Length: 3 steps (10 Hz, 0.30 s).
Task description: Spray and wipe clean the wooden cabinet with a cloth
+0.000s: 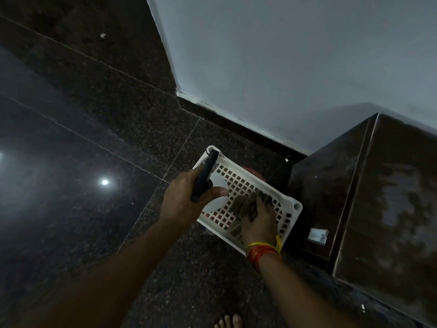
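Cabinet (383, 197) sits at right of frame against the pale wall (283, 55), dark glossy wood, boxy, top patchy with dull smears, so wiping looks not yet done. Just left of it, lower centre, white plastic basket (289, 210) with a square-holed grid rests on the speckled stone floor (94, 114). Right hand (259, 223), bangles at wrist, fingers curled down onto the crumpled olive cloth (246, 204) inside the basket, gripping it, probably to lift it out. Left hand (182, 197) wraps round the spray bottle (204, 176), black nozzle head pointing to upper frame, white body below; likely readying the spray. Bare toes at bottom edge.
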### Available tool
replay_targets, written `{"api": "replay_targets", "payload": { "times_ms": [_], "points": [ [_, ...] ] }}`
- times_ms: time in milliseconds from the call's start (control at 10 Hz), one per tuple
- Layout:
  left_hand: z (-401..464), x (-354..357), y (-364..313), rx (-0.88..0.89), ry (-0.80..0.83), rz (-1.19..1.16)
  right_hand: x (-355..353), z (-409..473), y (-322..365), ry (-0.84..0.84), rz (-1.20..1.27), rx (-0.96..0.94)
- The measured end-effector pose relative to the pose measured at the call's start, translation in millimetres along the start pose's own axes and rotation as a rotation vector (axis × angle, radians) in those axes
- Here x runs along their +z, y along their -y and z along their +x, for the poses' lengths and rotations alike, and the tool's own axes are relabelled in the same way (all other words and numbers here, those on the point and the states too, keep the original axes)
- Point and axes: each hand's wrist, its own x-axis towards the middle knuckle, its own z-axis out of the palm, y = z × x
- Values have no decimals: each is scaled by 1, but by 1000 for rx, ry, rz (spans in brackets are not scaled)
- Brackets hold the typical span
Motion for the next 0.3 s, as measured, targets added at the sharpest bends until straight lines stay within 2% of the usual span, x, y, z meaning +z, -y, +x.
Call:
{"api": "replay_targets", "payload": {
  "times_ms": [100,200,300],
  "points": [
    [-7,6,3,-49,48,-42,0,-6,1,8,-14,-11],
    [-12,8,11,-207,57,23,-6,-15,5,10,-1,-20],
    [-40,17,18,-388,-18,166,-17,-22,7,-8,26,-37]
  ]
}}
